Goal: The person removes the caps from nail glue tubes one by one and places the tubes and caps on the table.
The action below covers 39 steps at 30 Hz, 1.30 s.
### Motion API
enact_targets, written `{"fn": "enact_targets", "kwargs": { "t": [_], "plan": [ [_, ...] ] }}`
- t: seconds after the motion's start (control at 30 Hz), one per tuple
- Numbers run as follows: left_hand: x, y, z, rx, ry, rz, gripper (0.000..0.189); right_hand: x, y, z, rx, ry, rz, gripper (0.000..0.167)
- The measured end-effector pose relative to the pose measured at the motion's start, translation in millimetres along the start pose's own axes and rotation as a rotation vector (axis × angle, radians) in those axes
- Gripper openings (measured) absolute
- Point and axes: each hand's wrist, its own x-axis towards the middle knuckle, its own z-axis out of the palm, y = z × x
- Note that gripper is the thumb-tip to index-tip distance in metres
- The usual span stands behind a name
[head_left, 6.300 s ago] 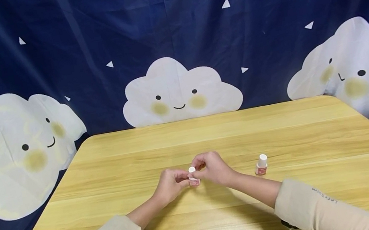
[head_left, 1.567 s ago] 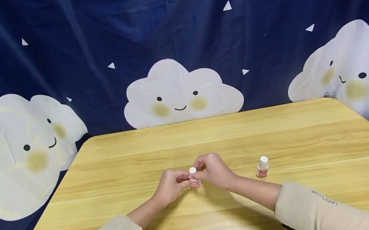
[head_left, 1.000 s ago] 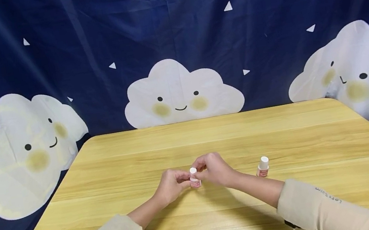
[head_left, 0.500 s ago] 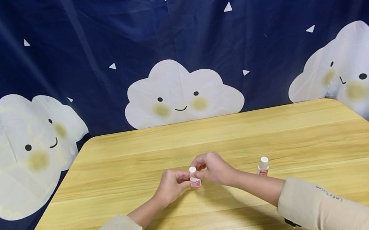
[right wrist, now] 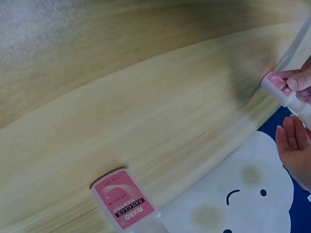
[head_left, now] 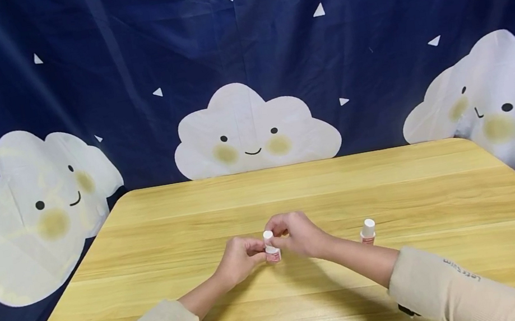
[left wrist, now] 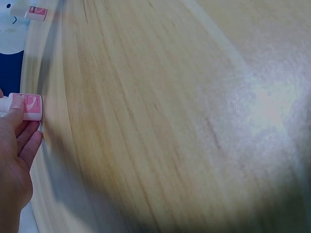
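Near the table's middle, my left hand [head_left: 238,260] pinches a small nail glue bottle [head_left: 274,257] with a pink label, thumb across the label in the left wrist view. The bottle stands upright. My right hand [head_left: 298,236] pinches its white cap [head_left: 268,235] from the other side. In the right wrist view a narrow white neck [right wrist: 294,103] shows between the bottle and the cap, so the cap sits a little raised. Whether it is fully free of the thread I cannot tell.
A second nail glue bottle [head_left: 368,232], its white cap on, stands to the right behind my right forearm, which hides its base. The wooden table [head_left: 194,211] ends at a dark blue cloth [head_left: 265,23] with printed clouds.
The cap and my right fingers have risen slightly above the held bottle. My left hand keeps its place. My right forearm has shifted a little and now covers the second bottle's lower part.
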Motion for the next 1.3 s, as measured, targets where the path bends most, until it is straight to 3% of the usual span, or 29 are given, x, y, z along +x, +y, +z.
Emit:
{"fn": "enact_targets", "kwargs": {
  "t": [0.37,1.0,1.3],
  "plan": [
    [-1.9,2.9,-0.2,0.014,0.001,-0.009,0.016,1.6,-4.0,-2.9,-0.024,-0.070,0.064,0.007],
    [-0.5,2.0,0.0,0.001,-0.003,-0.003,0.016,10.3,-8.9,-11.5,-0.144,-0.165,0.031,0.016],
    [-1.1,2.4,-0.9,-0.030,-0.008,0.003,0.017,17.4,-18.6,-18.4,-0.207,-0.243,0.067,0.016]
  ]
}}
